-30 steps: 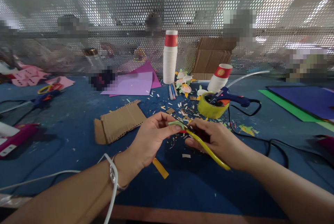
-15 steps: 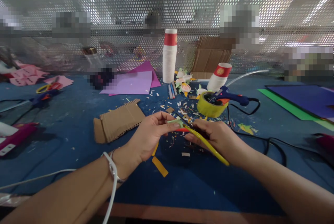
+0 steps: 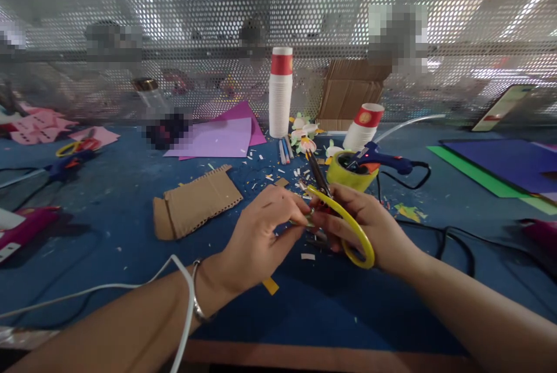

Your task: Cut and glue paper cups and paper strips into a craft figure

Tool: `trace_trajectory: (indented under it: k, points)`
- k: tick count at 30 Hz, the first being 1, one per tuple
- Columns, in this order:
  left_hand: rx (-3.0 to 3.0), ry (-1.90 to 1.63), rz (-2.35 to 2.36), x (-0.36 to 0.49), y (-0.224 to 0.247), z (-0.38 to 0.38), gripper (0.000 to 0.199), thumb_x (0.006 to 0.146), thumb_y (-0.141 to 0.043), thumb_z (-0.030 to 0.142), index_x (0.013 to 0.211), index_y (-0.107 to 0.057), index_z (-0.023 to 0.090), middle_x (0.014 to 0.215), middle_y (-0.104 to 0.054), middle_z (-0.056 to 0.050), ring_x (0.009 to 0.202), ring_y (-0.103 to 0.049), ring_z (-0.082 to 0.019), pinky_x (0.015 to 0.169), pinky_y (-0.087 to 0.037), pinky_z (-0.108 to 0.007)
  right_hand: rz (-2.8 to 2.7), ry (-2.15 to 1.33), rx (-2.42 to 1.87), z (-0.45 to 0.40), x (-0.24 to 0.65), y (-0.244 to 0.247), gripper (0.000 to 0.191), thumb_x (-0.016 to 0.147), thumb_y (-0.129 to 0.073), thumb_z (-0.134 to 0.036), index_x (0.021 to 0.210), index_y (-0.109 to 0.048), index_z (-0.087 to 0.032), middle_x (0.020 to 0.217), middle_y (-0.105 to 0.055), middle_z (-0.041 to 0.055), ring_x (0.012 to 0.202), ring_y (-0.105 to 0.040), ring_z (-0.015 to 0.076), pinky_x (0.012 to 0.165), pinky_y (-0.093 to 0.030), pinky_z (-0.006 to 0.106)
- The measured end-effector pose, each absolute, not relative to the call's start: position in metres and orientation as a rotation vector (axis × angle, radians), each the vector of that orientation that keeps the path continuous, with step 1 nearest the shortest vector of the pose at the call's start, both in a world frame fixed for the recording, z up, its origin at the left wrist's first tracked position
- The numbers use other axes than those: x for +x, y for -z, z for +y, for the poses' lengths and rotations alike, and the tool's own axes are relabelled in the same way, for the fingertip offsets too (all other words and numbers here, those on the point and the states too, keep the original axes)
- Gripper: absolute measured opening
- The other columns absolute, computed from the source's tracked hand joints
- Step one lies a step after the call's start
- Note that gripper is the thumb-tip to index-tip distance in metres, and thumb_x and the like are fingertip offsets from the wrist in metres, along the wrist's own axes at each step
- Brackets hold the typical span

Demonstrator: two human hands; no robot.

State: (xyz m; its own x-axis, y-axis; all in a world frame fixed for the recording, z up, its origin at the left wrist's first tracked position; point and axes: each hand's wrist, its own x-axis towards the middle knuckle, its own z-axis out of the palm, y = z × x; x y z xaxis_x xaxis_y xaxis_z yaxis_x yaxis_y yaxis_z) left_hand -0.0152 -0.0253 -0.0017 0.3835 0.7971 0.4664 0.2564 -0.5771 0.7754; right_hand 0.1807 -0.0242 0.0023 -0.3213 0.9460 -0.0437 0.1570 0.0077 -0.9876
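Note:
My left hand [image 3: 267, 234] is closed in a pinch on a small piece of pale green paper [image 3: 309, 220], mostly hidden by the fingers. My right hand [image 3: 361, 219] is wrapped round scissors [image 3: 319, 173] with a yellow handle, and its fingertips meet the same bit of paper. The dark blades point up and away, toward the far side of the table. Beneath the hands, paper scraps [image 3: 308, 256] are scattered on the blue table, and an orange paper strip [image 3: 270, 286] lies under my left wrist.
Left of my hands lies corrugated cardboard [image 3: 202, 202]. Beyond are stacked paper cups [image 3: 279, 97], markers [image 3: 285, 151] and paper flowers [image 3: 306, 135]. A blue glue gun [image 3: 387, 159] rests on a yellow tape roll [image 3: 348, 174]; its black cord runs right. A white cable [image 3: 190, 303] crosses my left forearm.
The scissors have swung from lying against the green paper to pointing away from it. My right fingertips have come to the paper, and both hands are closer together.

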Motion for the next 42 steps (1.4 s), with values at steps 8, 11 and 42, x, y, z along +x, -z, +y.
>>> trace_trajectory:
  k: [8, 11, 42]
  points:
    - [1.693, -1.027, 0.843, -0.012, 0.004, -0.022, 0.024, 0.078, -0.074, 0.017, 0.099, -0.064, 0.022, 0.106, -0.064, -0.007, 0.100, -0.062, -0.022, 0.087, -0.049, -0.036, -1.556, -1.295, -1.147, -0.026, 0.181, 0.000, 0.043, 0.073, -0.079, -0.052, 0.087, -0.050, -0.023, 0.072, -0.054, -0.0050, 0.048, -0.047, 0.0076, 0.043, -0.042, 0.022]
    - [1.278, -0.914, 0.842, -0.010, 0.008, -0.018, 0.039, 0.074, -0.081, 0.021, 0.105, -0.058, 0.020, 0.100, -0.067, -0.006, 0.092, -0.064, -0.019, 0.082, -0.051, -0.033, -1.611, -1.237, -1.150, -0.026, 0.181, 0.003, 0.041, 0.075, -0.078, -0.051, 0.088, -0.051, -0.022, 0.074, -0.055, -0.0030, 0.054, -0.048, 0.0092, 0.047, -0.044, 0.022]
    - [1.122, -1.132, 0.876, -0.013, 0.004, -0.011, 0.020, 0.071, -0.081, 0.016, 0.082, -0.065, 0.015, 0.074, -0.067, 0.001, 0.069, -0.061, -0.010, 0.063, -0.047, -0.023, -2.046, -1.146, -1.214, -0.021, 0.189, 0.001, 0.035, 0.086, -0.067, -0.050, 0.098, -0.051, -0.020, 0.076, -0.046, -0.0040, 0.064, -0.038, 0.0126, 0.057, -0.030, 0.027]
